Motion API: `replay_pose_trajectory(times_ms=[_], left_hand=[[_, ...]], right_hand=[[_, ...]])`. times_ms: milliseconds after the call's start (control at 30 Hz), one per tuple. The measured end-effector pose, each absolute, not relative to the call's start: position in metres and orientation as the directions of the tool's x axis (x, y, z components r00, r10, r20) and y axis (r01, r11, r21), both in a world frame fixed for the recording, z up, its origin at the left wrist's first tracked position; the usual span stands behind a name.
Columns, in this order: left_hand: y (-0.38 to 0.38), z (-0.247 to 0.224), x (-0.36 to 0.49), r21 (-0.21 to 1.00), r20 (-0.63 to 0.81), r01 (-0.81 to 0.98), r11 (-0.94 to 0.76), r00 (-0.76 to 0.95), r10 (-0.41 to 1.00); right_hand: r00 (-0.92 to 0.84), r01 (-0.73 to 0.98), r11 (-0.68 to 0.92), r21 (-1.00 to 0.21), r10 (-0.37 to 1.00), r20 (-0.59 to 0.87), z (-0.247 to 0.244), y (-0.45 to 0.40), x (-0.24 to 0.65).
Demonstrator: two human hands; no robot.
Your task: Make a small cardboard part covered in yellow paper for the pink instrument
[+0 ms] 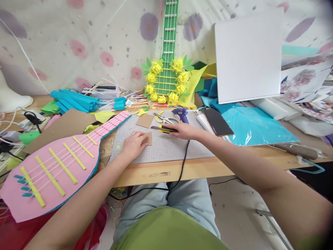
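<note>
My left hand (134, 145) is closed at the left edge of a small brown cardboard piece (148, 139) on the grey cutting mat (166, 152). To its right, my right hand (183, 131) is wrapped round a yellow and black utility knife (164, 129), its blade end pointing left. A second cardboard square (145, 121) lies just behind the first. Behind the knife are scissors (169, 119) and a purple glue gun (182, 114), whose black cable crosses the mat and hangs over the table's front edge.
At the left lies a pink paper guitar (57, 166); a green one with yellow flowers (168, 80) stands at the back. A black phone (218, 122), blue wrapped sheets (255, 125) and a white board (248, 59) are on the right.
</note>
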State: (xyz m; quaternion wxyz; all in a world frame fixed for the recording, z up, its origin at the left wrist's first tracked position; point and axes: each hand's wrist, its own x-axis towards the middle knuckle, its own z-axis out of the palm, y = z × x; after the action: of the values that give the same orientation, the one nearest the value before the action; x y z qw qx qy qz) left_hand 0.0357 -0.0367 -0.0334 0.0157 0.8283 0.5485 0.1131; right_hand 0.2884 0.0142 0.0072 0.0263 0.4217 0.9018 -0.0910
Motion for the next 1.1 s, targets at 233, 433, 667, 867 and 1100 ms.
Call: replay_pose_trajectory(times_ms=[233, 433, 667, 867, 1100], left_hand=[[-0.002, -0.015, 0.036, 0.189, -0.087, 0.957, -0.22, 0.239, 0.967], [0.015, -0.009, 0.029, 0.516, -0.091, 0.853, -0.08, 0.148, 0.985], [0.009, 0.005, 0.03, 0.952, -0.155, 0.269, 0.143, 0.025, 0.988], [0.002, 0.008, 0.026, 0.926, -0.333, 0.229, 0.3, 0.121, 0.935], [0.007, -0.003, 0.026, 0.916, -0.195, 0.372, 0.149, 0.089, 0.977]], right_hand=[[-0.29, 0.955, 0.284, 0.081, 0.955, 0.063, -0.016, 0.005, 0.256], [-0.203, 0.975, 0.213, -0.062, 0.969, 0.139, -0.024, 0.012, 0.245], [-0.311, 0.276, 0.133, -0.952, 0.949, 0.042, -0.025, 0.015, 0.213], [-0.404, -0.057, -0.052, -0.997, 0.915, -0.025, -0.039, 0.018, 0.208], [-0.41, 0.036, -0.061, -0.998, 0.909, -0.07, -0.045, 0.017, 0.218]])
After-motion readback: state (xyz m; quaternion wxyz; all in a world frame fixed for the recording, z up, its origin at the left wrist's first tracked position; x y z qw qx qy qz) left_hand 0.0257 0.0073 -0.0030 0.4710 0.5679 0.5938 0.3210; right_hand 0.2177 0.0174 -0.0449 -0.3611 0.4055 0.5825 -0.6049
